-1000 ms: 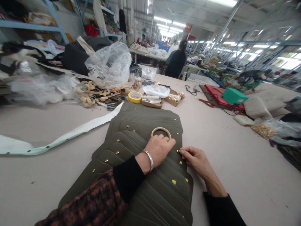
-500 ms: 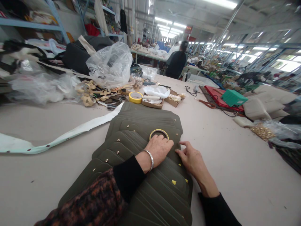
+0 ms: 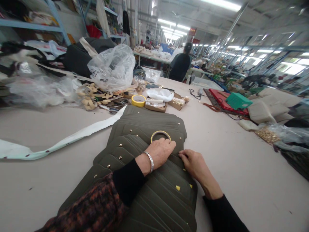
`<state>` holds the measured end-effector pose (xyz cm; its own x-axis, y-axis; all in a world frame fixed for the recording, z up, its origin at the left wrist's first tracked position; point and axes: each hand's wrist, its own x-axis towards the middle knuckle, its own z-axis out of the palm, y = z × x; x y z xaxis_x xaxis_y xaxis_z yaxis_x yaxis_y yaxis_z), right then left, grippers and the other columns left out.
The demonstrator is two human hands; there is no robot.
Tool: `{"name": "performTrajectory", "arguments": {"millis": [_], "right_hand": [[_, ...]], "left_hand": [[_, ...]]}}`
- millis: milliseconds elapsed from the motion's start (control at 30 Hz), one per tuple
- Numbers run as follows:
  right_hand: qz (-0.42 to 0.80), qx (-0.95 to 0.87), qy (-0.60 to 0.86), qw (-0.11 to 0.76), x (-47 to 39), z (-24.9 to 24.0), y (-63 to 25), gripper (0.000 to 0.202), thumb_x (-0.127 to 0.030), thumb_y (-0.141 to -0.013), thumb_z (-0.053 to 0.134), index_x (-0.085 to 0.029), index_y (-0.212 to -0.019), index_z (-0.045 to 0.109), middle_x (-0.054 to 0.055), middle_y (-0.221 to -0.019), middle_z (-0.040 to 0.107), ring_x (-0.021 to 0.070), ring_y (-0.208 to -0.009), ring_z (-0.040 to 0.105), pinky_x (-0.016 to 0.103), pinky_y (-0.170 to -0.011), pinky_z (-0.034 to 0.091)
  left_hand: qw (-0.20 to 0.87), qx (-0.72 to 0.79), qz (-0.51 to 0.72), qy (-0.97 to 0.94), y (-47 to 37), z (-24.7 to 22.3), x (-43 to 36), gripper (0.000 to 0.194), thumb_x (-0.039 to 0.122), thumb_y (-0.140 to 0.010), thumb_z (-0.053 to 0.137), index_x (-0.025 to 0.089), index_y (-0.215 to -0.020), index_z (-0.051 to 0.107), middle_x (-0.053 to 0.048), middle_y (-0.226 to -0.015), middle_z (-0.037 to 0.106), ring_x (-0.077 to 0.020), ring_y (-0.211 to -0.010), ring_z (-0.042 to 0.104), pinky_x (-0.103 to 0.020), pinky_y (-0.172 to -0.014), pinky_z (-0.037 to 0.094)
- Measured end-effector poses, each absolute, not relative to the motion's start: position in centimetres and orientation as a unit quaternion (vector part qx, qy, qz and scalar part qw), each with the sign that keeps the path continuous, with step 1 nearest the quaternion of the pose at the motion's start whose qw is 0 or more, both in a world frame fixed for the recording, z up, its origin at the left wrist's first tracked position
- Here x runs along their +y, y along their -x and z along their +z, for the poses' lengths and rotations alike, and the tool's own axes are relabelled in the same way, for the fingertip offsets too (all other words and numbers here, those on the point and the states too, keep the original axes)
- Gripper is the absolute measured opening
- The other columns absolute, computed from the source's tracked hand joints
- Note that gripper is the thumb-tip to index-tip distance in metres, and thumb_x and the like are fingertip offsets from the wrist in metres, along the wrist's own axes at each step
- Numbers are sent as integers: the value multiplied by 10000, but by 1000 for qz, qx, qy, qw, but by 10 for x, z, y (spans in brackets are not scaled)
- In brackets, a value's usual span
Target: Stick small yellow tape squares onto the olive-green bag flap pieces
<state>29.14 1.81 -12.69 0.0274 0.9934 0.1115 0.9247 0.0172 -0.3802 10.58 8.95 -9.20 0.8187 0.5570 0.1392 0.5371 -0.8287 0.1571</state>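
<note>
Dark olive panels (image 3: 145, 196) lie overlapped in a long fanned stack on the table, with small gold studs along both sides. My left hand (image 3: 161, 151) rests over the stack, its fingers closed on the near side of a thin roll of yellow tape (image 3: 151, 136). At the stack's right edge, my right hand (image 3: 195, 164) has thumb and forefinger pinched together; what lies between them is too small to make out. Small torn bits of yellow tape (image 3: 178, 188) stick to the panels below my hands.
Ahead are a second yellow tape roll (image 3: 138, 100) and small boxes of gold fittings (image 3: 178, 101). Plastic bags (image 3: 113, 67) and straps crowd the left. A white strip (image 3: 72, 138) crosses the left side. A green box (image 3: 238, 101) sits at right. A person (image 3: 180, 64) sits farther off.
My right thumb and forefinger were apart and have closed together at the stack's edge. My left hand still grips the tape roll, and the view has shifted slightly.
</note>
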Motion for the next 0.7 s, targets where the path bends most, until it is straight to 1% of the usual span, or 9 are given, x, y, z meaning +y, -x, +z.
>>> {"name": "performTrajectory", "arguments": {"millis": [67,167,267,333,400,467,533,600,700], "right_hand": [[133,-663,717,170,23,-119,-290,220,-233,-839,488,-199,-793,700,50,-801,733,193,-737,665,291,-702,468],[211,-643,722,142,23,-106,-290,225,-249,-805,511,-185,-668,677,19,-638,690,161,-601,615,254,-558,411],[290,-648,692,131,18,-99,-292,280,-270,-811,505,-179,-589,648,-4,-523,620,135,-504,547,240,-468,346],[262,-643,687,213,14,-99,-290,269,-300,-836,500,-178,-684,686,8,-598,656,144,-555,572,246,-505,393],[197,-626,675,337,11,-99,-286,243,-330,-855,511,-181,-855,703,40,-772,710,167,-683,625,269,-618,470],[150,-624,641,420,9,-99,-281,229,-322,-864,527,-189,-967,682,62,-908,718,178,-784,648,288,-707,504],[119,-653,605,439,8,-98,-275,197,-284,-867,539,-202,-994,665,65,-952,712,178,-825,653,290,-732,515],[83,-688,578,432,9,-97,-270,177,-242,-875,528,-212,-997,653,62,-950,707,175,-838,655,294,-749,522],[41,-722,549,418,12,-97,-268,184,-189,-884,490,-217,-986,641,62,-937,702,173,-860,655,309,-796,525]], "left_hand": [[57,296,76,-950,-102,-90,93,132,82,-903,406,170,-951,492,-68,-937,599,-214,-840,577,-322,-688,498],[67,296,74,-950,-97,-88,98,100,116,-918,422,168,-950,502,-66,-919,609,-208,-818,599,-323,-693,506],[75,276,124,-950,-95,-90,100,103,169,-945,416,174,-957,518,-43,-887,621,-195,-817,612,-311,-717,513],[92,257,175,-946,-95,-92,98,132,204,-964,400,182,-984,528,-30,-883,631,-179,-839,620,-294,-751,516],[124,232,220,-939,-96,-93,96,148,223,-971,402,188,-1034,531,-26,-924,649,-164,-892,630,-277,-806,515],[158,209,249,-933,-97,-94,93,202,219,-966,426,199,-1153,498,-24,-994,662,-151,-951,634,-269,-864,509],[179,202,262,-927,-98,-94,91,344,205,-955,454,209,-1294,399,-28,-1072,661,-146,-984,637,-273,-892,508],[188,214,263,-922,-98,-93,89,447,198,-946,474,201,-1361,307,-42,-1117,655,-148,-976,648,-275,-872,520],[192,232,253,-919,-99,-92,87,424,225,-942,493,183,-1326,320,-53,-1087,666,-160,-926,669,-273,-802,538]]}}
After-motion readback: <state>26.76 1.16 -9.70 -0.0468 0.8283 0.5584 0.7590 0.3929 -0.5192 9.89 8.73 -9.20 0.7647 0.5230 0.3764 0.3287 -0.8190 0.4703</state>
